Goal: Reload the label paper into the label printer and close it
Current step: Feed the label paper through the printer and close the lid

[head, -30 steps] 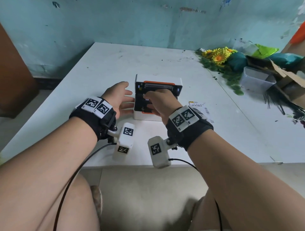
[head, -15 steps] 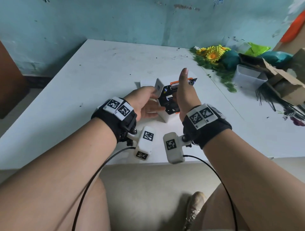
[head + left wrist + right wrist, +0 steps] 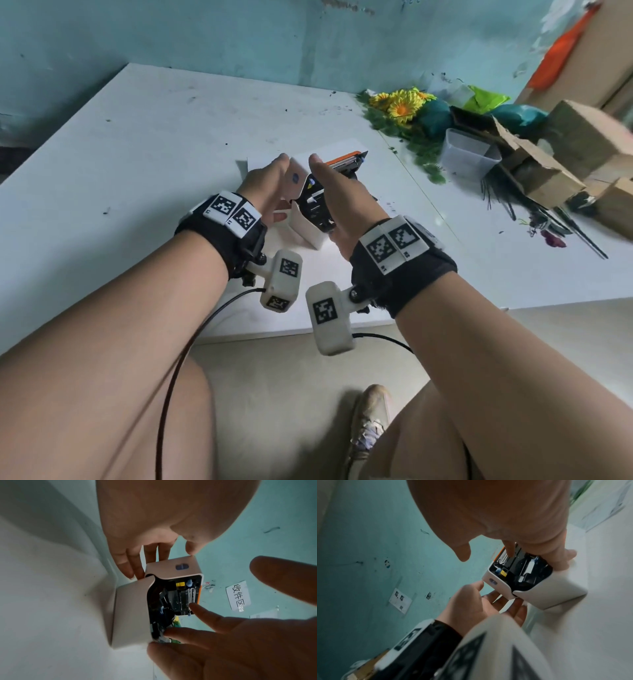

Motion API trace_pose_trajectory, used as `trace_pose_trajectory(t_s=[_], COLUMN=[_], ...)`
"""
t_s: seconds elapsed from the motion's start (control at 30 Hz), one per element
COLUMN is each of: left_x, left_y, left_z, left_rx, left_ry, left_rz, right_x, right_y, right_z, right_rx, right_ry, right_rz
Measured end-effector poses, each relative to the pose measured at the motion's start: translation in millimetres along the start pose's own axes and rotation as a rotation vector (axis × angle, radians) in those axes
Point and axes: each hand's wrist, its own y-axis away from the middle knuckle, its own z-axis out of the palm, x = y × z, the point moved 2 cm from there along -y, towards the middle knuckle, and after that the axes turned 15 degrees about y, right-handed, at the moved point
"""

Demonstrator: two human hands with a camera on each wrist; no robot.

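Observation:
The white label printer [image 3: 310, 231] stands tilted on the table with its lid [image 3: 295, 178] swung open, baring a black inside and an orange strip [image 3: 342, 159]. My left hand [image 3: 270, 185] holds the lid from behind, thumb [image 3: 190, 547] on its top corner and fingers [image 3: 133, 566] at its back. My right hand [image 3: 339, 195] lies against the open side, its straight fingers [image 3: 195, 608] touching the black mechanism while the thumb [image 3: 267, 568] stands free. In the right wrist view the printer [image 3: 556, 592] shows no roll that I can make out. A barcode label strip [image 3: 390, 205] peeks out on the table by my right hand.
A white sheet [image 3: 253, 163] lies behind the printer. Artificial flowers [image 3: 402, 106], a clear plastic tub [image 3: 469, 156] and torn cardboard boxes [image 3: 555, 161] crowd the table's right side. The white table [image 3: 137, 154] meets a teal wall at the back.
The printer lay flat a second ago; now it is tipped up and turned. My left hand moved from beside it onto the lid, and my right hand shifted to the open side.

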Motion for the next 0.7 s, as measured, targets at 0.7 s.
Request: trace_pose_trajectory(t_s=[0.7], left_x=[4], left_y=[6], left_z=[-40], left_rx=[-0.055], left_ry=[-0.093], left_rz=[0.015], right_x=[-24], right_y=[10], right_z=[8], right_rx=[0.257], right_ry=[0.126], right_rz=[-0.45])
